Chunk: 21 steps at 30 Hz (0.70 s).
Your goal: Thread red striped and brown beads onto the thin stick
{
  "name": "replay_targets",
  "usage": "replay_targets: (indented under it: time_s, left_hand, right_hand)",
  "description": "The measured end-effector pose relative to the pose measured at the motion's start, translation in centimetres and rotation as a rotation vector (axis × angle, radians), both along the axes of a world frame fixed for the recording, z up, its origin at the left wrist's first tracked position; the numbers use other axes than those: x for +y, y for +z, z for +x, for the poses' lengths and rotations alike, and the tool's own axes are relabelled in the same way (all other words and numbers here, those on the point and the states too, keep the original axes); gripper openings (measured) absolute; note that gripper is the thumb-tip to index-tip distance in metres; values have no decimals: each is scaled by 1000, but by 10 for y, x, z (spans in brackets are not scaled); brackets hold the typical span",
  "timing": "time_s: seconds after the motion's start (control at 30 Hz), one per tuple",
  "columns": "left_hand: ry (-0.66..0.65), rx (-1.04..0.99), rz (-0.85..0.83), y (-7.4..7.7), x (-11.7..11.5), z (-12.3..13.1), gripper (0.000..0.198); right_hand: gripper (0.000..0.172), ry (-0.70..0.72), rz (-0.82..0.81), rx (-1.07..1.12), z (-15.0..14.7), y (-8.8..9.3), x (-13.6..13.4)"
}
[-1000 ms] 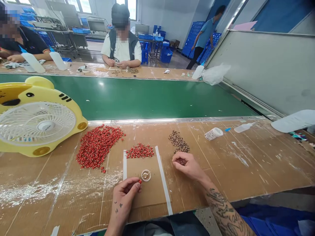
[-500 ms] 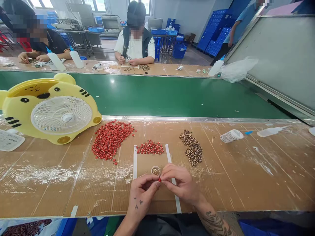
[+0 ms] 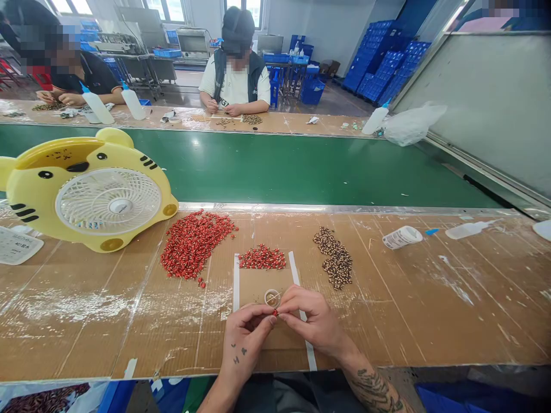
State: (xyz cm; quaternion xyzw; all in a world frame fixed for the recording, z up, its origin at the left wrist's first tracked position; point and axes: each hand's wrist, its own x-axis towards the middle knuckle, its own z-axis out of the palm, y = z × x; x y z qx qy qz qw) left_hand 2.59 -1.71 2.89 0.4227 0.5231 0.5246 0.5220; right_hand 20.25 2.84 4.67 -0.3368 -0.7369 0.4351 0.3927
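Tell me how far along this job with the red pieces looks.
Possibly done: a small batch of red pieces on the cardboard sheet. In hand: the left hand and right hand pinch one red piece beside a small round dish. Left: a larger red heap and a speckled brown pile.

Right hand (image 3: 316,324) now on red bead (image 3: 274,312)

**Small Words Too Hard to Read**

You can see print in a few spots, but no word is clear. The white paper sheet (image 3: 20,245) by the yellow fan (image 3: 38,198) has small black print, too tiny to read. The small white bottle (image 3: 402,237) has a label with tiny print too. The fan's round middle (image 3: 120,206) has a mark you cannot read. Across the green belt (image 3: 275,166), a person's white shirt (image 3: 224,104) shows dark letters, partly hidden.
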Motion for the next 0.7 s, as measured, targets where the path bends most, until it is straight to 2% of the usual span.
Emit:
replay_targets:
  time_s: [0.3, 0.53, 0.7]
  left_hand:
    - [4, 106, 191, 7, 0, -4, 10]
    - [-29, 202, 245, 5, -2, -7, 18]
    - [-53, 308, 270, 9, -5, -12, 18]
  right_hand:
    - [23, -49, -318, 81, -1, -6, -4]
    - [25, -59, -323, 11, -2, -3, -5]
    - [23, -38, -301, 1, -3, -1, -5]
